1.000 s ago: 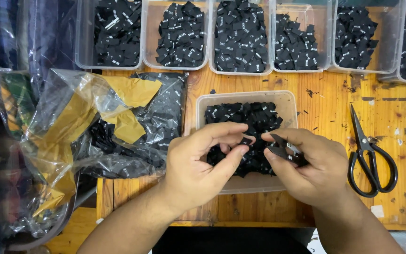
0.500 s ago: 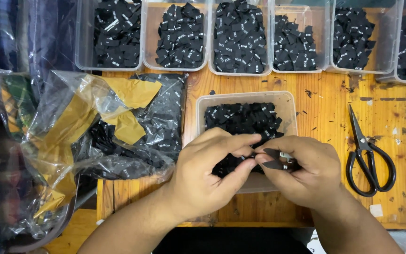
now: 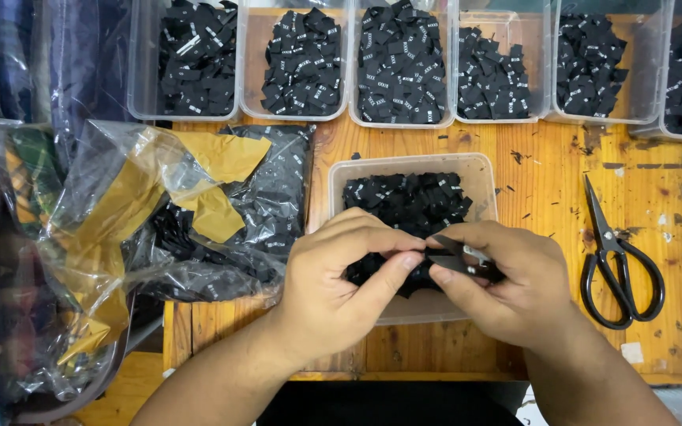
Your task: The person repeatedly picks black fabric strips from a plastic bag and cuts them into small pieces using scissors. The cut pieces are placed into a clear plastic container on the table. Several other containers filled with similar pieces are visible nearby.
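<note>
Right above the clear plastic tub [image 3: 479, 167] of black woven labels [image 3: 408, 201], both hands meet fingertip to fingertip. The left hand [image 3: 341, 284] is curled nearly closed, its thumb and forefinger pinched narrowly onto the near end of a small black label [image 3: 445, 254]. The right hand [image 3: 515, 284] is likewise closed tight, holding the other end of that same label between thumb and forefinger, with what looks like a small snipping tool partly hidden in its grip; its exact kind cannot be told. The pinched label hangs just over the tub's front half, touching nothing but the fingers.

Just right of the tub, black-handled scissors [image 3: 613, 264] lie shut on the wooden tabletop [image 3: 546, 166], blades pointing away from the person. Left of the tub, touching its side, sits a crumpled clear plastic bag [image 3: 199, 205] stuffed with more black labels and patched with strips of yellow-brown tape. Beyond the tub, along the far edge of the table, a row of clear bins [image 3: 400, 63] stands side by side, each heaped with black labels. Farther left of the bag, dark striped fabric [image 3: 9, 71] hangs or lies folded, partly behind more plastic. The tabletop is orange-toned wood, scratched and flecked with black thread scraps around the tub.
</note>
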